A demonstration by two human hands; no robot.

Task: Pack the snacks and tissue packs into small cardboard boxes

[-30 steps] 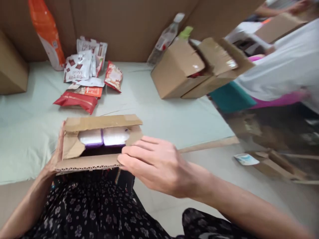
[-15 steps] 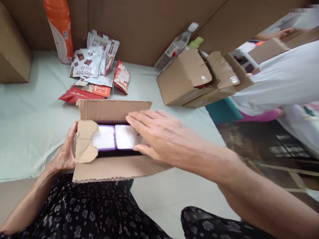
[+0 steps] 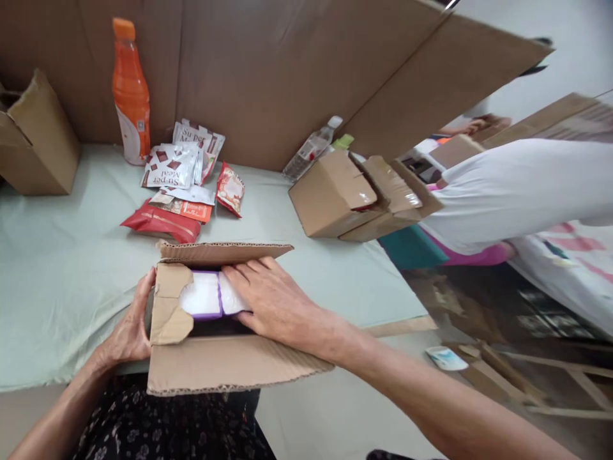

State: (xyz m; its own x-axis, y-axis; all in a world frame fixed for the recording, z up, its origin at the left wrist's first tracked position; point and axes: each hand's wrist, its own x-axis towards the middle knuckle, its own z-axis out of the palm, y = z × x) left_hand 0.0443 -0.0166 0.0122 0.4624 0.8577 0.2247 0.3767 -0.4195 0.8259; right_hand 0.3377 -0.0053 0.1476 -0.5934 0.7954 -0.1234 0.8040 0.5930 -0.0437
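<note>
An open cardboard box [image 3: 230, 364] sits at the near edge of the table, its two long flaps folded outward. Inside it lie two white packs with purple edges, the left white pack [image 3: 204, 294] in plain sight and the right white pack [image 3: 230, 295] partly covered. My left hand [image 3: 131, 326] is closed on the box's left end, thumb up along its side. My right hand [image 3: 271, 300] reaches into the box, open, with its fingers lying over the right pack. That hand hides the box's right end.
Beyond the box lie several Su-per Meal sachets [image 3: 167, 166], a red packet [image 3: 163, 220] and a small snack bag [image 3: 230, 190]. An orange bottle [image 3: 131, 96] and a clear bottle [image 3: 311, 150] stand behind. Cardboard boxes [image 3: 330, 191] flank both sides; a person in white [image 3: 517, 191] is at right.
My right hand has moved down and left, deeper into the box and farther over the right pack. My left hand keeps its hold. The whole view has shifted, showing more of the background.
</note>
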